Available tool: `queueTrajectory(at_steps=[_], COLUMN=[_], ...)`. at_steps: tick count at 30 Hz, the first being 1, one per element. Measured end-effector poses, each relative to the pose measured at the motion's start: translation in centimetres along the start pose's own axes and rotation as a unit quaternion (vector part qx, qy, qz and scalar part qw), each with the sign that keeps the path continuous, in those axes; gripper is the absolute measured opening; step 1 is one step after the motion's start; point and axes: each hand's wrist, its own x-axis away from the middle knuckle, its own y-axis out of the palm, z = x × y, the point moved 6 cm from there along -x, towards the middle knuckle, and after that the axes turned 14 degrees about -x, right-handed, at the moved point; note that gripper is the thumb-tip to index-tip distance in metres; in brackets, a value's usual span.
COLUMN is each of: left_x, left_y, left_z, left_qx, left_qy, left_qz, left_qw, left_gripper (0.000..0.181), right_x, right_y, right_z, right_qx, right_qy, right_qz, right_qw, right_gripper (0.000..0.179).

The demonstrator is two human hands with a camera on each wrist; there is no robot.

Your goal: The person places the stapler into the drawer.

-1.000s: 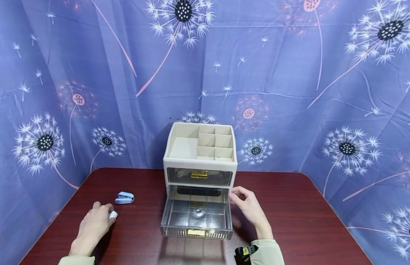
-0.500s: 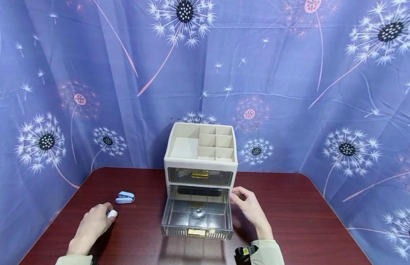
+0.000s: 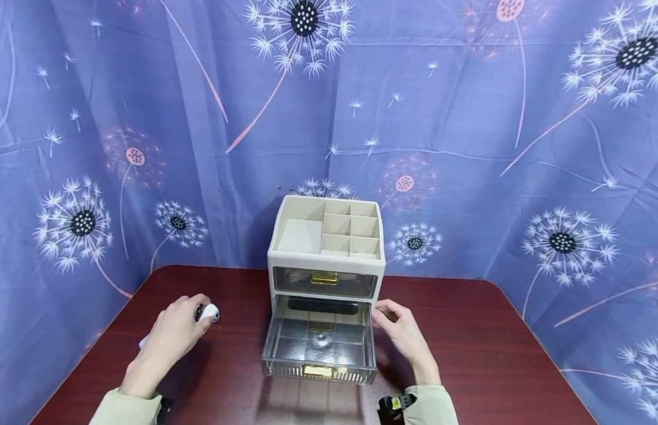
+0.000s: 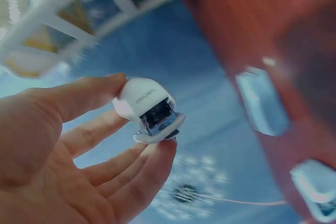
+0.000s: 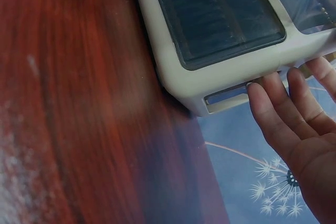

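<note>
My left hand (image 3: 172, 327) pinches a small white stapler (image 4: 144, 98) between thumb and fingers, held up above the table's left side. Two pale blue objects, one a blurred block (image 4: 262, 100) and one a stapler-like piece (image 4: 317, 187), lie on the table in the left wrist view. From the head, the left hand mostly hides them; a light end (image 3: 143, 342) shows beside it. My right hand (image 3: 405, 333) rests its fingertips on the right side of a cream desk organizer (image 3: 297, 260). Its lower clear drawer (image 3: 318, 372) is pulled out, and nothing is visible inside.
Above the pulled-out drawer, the smoky upper drawer (image 3: 297, 280) is closed and has a gold handle. The organizer's top has one large compartment and several small ones. A blue dandelion-print curtain (image 3: 360, 88) surrounds the dark red table (image 3: 477, 336) at the back and sides.
My left hand has lifted the white stapler and moved it forward and right, covering the spot where the blue stapler lay in view. The right hand stays against the organizer.
</note>
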Motion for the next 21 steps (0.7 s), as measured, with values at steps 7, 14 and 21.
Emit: queueTrajectory(at_steps=[7, 14, 21], left_x=[-0.8, -0.4, 0.0], left_y=[-3.1, -5.0, -5.0], left_z=[5.2, 10.0, 13.9], left_qx=[0.018, 0.052, 0.077], left_qy=[0.035, 0.087, 0.126], left_qz=[0.034, 0.071, 0.080], left_qw=[0.9986, 0.9924, 0.9858], left_gripper=[0.022, 0.022, 0.021], right_x=[0.1, 0.1, 0.1], right_y=[0.1, 0.1, 0.0], right_z=[-0.3, -0.2, -0.1], right_qx=[0.004, 0.001, 0.028], right_qy=[-0.001, -0.008, -0.026], right_qz=[0.003, -0.002, 0.008], right_qw=[1.0000, 1.0000, 0.9992], right_gripper=[0.018, 0.018, 0.014])
